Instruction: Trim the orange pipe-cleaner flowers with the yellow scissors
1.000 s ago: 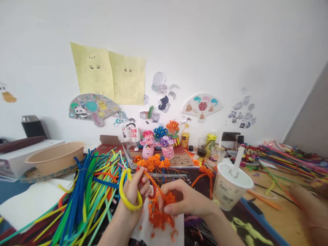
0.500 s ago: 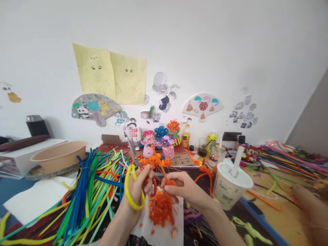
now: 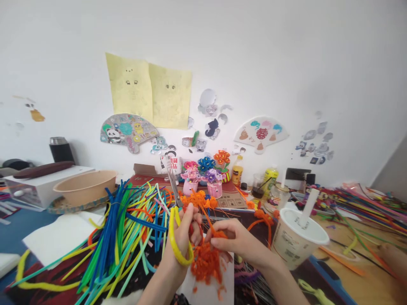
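Observation:
Near the middle, my left hand [image 3: 187, 231] is closed around red-handled scissors, whose blades [image 3: 174, 186] point up. A yellow fuzzy loop [image 3: 174, 250] hangs around that hand and wrist. To its right, my right hand [image 3: 233, 239] pinches an orange fuzzy stem [image 3: 210, 220]. The stem runs up toward orange fuzzy flowers [image 3: 199, 200]. Below both hands, a heap of orange fluff [image 3: 206, 264] lies on a white sheet [image 3: 227, 292].
Bundled colored stems [image 3: 104, 241] spread at the left, near a beige basin [image 3: 85, 186]. A lidded cup with a straw [image 3: 294, 239] stands right of my right forearm. Potted fuzzy flowers [image 3: 214, 186] stand behind. Another person's hand [image 3: 392, 258] is at the right edge.
The view has shifted left, so most things appear farther right. My hands remain near each other, with the scissors and orange stem still held. The other person's hand has moved toward the right edge.

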Available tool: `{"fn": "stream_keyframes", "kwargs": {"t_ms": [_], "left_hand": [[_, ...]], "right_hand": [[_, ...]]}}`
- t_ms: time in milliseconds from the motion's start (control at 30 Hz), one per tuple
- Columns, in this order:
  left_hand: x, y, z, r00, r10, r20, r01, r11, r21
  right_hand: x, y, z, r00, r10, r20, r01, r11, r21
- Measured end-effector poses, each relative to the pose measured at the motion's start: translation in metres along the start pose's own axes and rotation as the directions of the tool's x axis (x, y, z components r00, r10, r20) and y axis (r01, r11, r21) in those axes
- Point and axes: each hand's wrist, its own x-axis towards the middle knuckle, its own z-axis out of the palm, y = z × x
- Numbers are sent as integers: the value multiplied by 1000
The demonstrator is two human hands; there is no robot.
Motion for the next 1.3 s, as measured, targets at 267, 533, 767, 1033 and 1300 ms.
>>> {"fn": "stream_keyframes", "kwargs": {"t_ms": [267,533,767,1033,1300], "left_hand": [[1,-6,-2,997,77,25,-79,993,83],[5,-22,-10,1000,10,21,-13,990,144],[3,-27,-11,998,-69,6,67,982,178],[3,-31,-14,994,-107,-1,106,981,162],[3,-11,-7,1000,-10,-29,12,998,69]], "right_hand": [[2,4,1,999,40,-11,-41,997,-67],[-3,-3,3,995,-35,96,44,995,-91],[-4,-20,9,969,-154,191,172,982,-79],[-6,-23,10,957,-183,227,201,978,-56],[-6,-6,-1,995,-52,87,61,992,-110]]}}
